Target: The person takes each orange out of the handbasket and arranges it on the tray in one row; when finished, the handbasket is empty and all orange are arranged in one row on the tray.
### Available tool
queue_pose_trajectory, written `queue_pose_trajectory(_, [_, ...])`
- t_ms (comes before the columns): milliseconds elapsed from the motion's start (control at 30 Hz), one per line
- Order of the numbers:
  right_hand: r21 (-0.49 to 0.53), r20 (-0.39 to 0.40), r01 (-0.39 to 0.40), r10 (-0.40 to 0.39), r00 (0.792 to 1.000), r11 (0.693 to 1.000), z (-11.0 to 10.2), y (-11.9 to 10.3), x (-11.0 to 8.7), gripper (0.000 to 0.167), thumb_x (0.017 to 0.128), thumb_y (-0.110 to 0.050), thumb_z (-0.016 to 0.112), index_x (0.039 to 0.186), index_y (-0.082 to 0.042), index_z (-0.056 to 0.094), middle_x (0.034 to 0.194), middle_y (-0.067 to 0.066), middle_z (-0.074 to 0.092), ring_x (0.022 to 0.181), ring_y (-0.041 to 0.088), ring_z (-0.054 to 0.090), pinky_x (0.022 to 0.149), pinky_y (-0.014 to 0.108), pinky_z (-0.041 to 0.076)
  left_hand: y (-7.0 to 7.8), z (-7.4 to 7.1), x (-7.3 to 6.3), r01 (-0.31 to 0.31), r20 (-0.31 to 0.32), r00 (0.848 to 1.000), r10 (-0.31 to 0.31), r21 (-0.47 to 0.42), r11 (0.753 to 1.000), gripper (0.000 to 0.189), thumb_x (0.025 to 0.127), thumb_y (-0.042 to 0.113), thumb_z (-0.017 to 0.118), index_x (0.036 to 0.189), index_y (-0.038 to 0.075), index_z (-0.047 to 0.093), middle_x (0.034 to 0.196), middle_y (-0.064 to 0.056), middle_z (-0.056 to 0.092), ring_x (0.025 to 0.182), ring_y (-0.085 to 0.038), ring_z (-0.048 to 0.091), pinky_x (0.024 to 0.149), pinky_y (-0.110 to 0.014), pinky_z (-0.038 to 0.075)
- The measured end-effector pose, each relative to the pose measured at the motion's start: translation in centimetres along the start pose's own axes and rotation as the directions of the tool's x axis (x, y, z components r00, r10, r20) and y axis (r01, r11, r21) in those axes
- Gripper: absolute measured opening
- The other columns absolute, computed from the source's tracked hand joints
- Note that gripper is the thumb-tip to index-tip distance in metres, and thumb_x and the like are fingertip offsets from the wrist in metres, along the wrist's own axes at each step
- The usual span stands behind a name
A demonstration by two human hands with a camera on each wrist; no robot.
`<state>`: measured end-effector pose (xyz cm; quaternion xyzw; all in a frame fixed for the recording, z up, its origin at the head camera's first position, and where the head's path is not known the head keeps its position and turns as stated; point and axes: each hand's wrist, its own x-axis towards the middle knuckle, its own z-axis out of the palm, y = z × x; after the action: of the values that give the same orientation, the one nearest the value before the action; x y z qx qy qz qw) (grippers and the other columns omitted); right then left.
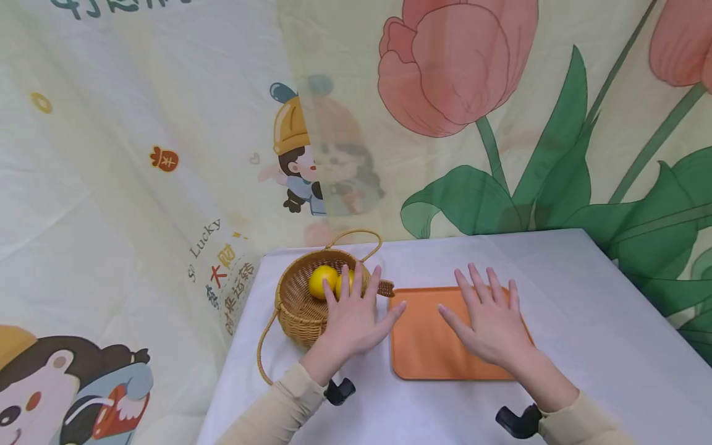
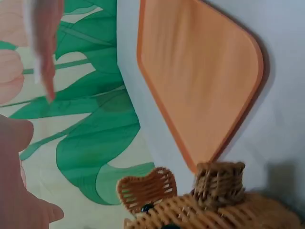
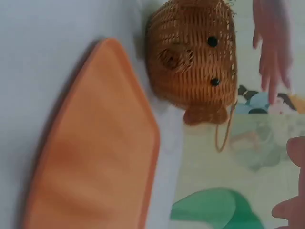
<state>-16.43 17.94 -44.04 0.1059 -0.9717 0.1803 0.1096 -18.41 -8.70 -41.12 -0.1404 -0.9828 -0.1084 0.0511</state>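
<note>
My left hand (image 1: 356,315) is spread with straight fingers in front of a wicker basket (image 1: 303,321), overlapping its right side in the head view. Two round yellow fruits (image 1: 322,282) lie in the basket, one partly hidden behind the fingers. My right hand (image 1: 492,324), fingers also spread, hovers over an orange tray (image 1: 423,346) and holds nothing. From the right wrist, the basket (image 3: 190,57) shows an animal face with black eyes, a woven snout and ears. In the left wrist view the tray (image 2: 205,71) lies beyond the basket's snout (image 2: 219,183).
A white cloth covers the table (image 1: 589,309). The basket's thin handle (image 1: 264,352) hangs down its left side onto the cloth. Behind the table hangs a curtain (image 1: 345,37) printed with tulips and cartoon figures. Each wrist carries a black camera mount (image 1: 340,391).
</note>
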Motion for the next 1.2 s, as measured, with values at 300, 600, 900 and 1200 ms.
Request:
queue_pose_trajectory(300, [0.149, -0.030, -0.133, 0.139, 0.990, 0.980, 2.5, 8.9, -4.3, 0.068, 0.103, -0.047, 0.058, 0.146, 0.004, 0.048, 0.148, 0.033, 0.044, 0.139, 0.061, 0.022, 0.106, 0.081, 0.005, -3.7, -3.2, 4.9, 0.091, -0.011, 0.996, -0.092, -0.061, 0.994, 0.093, 0.097, 0.079, 0.024, 0.159, 0.011, 0.035, 0.157, -0.018, 0.042, 0.145, -0.042, 0.035, 0.114, -0.063, 0.028])
queue_pose_trajectory(600, [0.239, -0.128, -0.171, 0.206, 0.970, 0.956, 6.9, 13.2, -9.4, 0.041, 0.095, -0.022, 0.074, 0.127, 0.002, 0.067, 0.132, 0.029, 0.061, 0.128, 0.060, 0.040, 0.101, 0.076, 0.026, -8.8, -5.2, 9.7, 0.150, 0.236, 0.966, -0.107, -0.171, 0.974, 0.051, 0.103, 0.049, 0.052, 0.123, 0.006, 0.069, 0.118, -0.009, 0.069, 0.106, -0.030, 0.063, 0.090, -0.047, 0.049])
queue_pose_trajectory(900, [0.210, -0.197, -0.208, 0.250, 0.948, 0.955, 8.1, 12.3, -9.6, 0.034, 0.091, -0.009, 0.072, 0.123, 0.001, 0.070, 0.130, 0.026, 0.063, 0.129, 0.055, 0.043, 0.117, 0.068, 0.010, -9.7, -4.2, 11.7, 0.263, 0.538, 0.836, -0.105, -0.225, 0.938, 0.037, 0.096, 0.035, 0.068, 0.110, 0.001, 0.068, 0.096, -0.007, 0.060, 0.096, -0.030, 0.060, 0.087, -0.051, 0.053])
queue_pose_trajectory(1200, [0.202, -0.188, -0.215, 0.254, 0.949, 0.955, 8.6, 11.9, -9.8, 0.032, 0.090, -0.009, 0.073, 0.121, 0.000, 0.071, 0.130, 0.024, 0.065, 0.127, 0.053, 0.045, 0.114, 0.071, 0.015, -10.0, -1.0, 11.7, 0.259, 0.513, 0.855, -0.077, -0.292, 0.921, 0.042, 0.088, 0.033, 0.078, 0.121, 0.009, 0.070, 0.119, -0.007, 0.068, 0.109, -0.027, 0.062, 0.089, -0.048, 0.055])
